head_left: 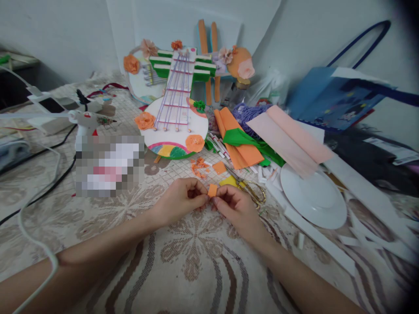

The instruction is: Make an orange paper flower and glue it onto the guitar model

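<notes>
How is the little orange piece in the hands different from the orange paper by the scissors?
The orange piece is tiny; the folded orange paper is far bigger. The piece is pinched between the left hand and right hand; the folded paper lies on the table untouched, beside green paper. Both are the same orange.

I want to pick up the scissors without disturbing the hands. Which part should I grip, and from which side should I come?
Grip the scissors by the gold handle loops, coming from the right, plate side. The loops lie flat and free there, while the blades point up-left toward the orange paper scraps, and the right hand sits close on the left.
</notes>
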A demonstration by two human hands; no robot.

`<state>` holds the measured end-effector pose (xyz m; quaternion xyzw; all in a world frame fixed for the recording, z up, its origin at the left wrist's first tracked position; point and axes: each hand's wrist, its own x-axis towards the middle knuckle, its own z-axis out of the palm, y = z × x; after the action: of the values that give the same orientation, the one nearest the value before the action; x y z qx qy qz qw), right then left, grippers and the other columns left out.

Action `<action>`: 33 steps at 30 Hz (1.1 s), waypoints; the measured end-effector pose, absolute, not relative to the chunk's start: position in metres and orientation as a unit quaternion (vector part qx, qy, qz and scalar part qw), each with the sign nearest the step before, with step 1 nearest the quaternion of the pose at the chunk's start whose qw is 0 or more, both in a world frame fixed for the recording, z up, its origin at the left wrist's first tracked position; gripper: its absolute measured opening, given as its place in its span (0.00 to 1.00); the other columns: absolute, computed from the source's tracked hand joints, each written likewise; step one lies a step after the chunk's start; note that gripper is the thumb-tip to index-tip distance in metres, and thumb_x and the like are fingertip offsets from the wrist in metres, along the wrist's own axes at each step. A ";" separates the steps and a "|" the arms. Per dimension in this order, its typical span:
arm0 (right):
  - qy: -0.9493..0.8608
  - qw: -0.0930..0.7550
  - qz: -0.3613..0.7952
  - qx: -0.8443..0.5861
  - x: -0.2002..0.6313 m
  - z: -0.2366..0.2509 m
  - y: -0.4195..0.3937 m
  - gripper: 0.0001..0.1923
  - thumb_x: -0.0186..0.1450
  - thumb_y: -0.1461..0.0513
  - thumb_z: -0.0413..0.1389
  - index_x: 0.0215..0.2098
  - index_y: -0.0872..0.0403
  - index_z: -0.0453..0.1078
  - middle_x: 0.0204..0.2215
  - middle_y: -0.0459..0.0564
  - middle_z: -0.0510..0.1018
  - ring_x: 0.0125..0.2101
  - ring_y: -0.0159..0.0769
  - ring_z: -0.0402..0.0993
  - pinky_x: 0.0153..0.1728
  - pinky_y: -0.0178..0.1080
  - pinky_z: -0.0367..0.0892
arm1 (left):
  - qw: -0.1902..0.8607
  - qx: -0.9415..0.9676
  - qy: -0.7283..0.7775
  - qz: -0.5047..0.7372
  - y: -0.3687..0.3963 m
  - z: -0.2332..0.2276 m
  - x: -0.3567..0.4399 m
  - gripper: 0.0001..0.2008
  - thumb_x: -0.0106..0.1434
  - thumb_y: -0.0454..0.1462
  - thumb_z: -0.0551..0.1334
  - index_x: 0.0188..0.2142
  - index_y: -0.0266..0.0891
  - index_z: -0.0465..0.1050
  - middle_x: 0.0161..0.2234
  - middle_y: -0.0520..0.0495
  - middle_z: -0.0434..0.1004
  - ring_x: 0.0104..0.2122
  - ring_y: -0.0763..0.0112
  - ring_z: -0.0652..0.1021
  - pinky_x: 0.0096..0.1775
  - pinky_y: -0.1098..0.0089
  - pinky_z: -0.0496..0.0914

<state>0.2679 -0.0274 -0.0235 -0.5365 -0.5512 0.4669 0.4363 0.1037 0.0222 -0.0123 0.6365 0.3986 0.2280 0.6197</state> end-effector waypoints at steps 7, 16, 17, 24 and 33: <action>-0.541 0.445 0.482 -0.526 0.268 -0.025 -0.027 0.02 0.58 0.64 0.54 0.28 0.53 0.64 0.21 0.42 0.69 0.22 0.29 0.67 0.23 0.32 0.62 | 0.620 0.635 0.402 0.227 0.021 -0.011 0.104 0.03 0.53 0.34 0.60 0.27 0.36 0.67 0.22 0.52 0.73 0.22 0.77 0.72 0.26 0.75 0.67; -0.529 0.450 0.502 -0.515 0.267 -0.024 -0.028 0.02 0.59 0.66 0.53 0.28 0.53 0.64 0.21 0.41 0.69 0.22 0.28 0.66 0.23 0.31 0.61 | 0.644 0.624 0.389 0.211 0.021 -0.014 0.105 0.04 0.55 0.35 0.59 0.30 0.35 0.67 0.24 0.51 0.73 0.22 0.76 0.72 0.27 0.73 0.67; -0.528 0.451 0.504 -0.513 0.267 -0.024 -0.028 0.02 0.59 0.66 0.53 0.28 0.53 0.64 0.21 0.41 0.69 0.22 0.28 0.66 0.23 0.31 0.61 | 0.644 0.624 0.389 0.212 0.021 -0.014 0.105 0.04 0.55 0.35 0.59 0.30 0.35 0.67 0.24 0.51 0.73 0.22 0.76 0.71 0.27 0.73 0.67; -0.524 0.453 0.507 -0.513 0.267 -0.024 -0.028 0.02 0.59 0.65 0.53 0.28 0.53 0.64 0.20 0.41 0.69 0.21 0.28 0.65 0.22 0.31 0.60 | 0.651 0.616 0.389 0.213 0.020 -0.013 0.105 0.05 0.53 0.35 0.61 0.29 0.35 0.66 0.23 0.53 0.71 0.22 0.77 0.71 0.26 0.75 0.65; -0.528 0.466 0.515 -0.489 0.267 -0.026 -0.028 0.03 0.60 0.67 0.53 0.31 0.53 0.64 0.23 0.41 0.68 0.24 0.28 0.65 0.25 0.31 0.60 | 0.689 0.577 0.387 0.207 0.020 -0.012 0.106 0.03 0.55 0.34 0.59 0.28 0.34 0.67 0.23 0.51 0.73 0.21 0.77 0.72 0.27 0.73 0.68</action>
<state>0.2665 -0.0283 -0.0265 -0.4894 -0.5282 0.5145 0.4656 0.1059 0.0200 -0.0123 0.5773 0.3867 0.2068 0.6888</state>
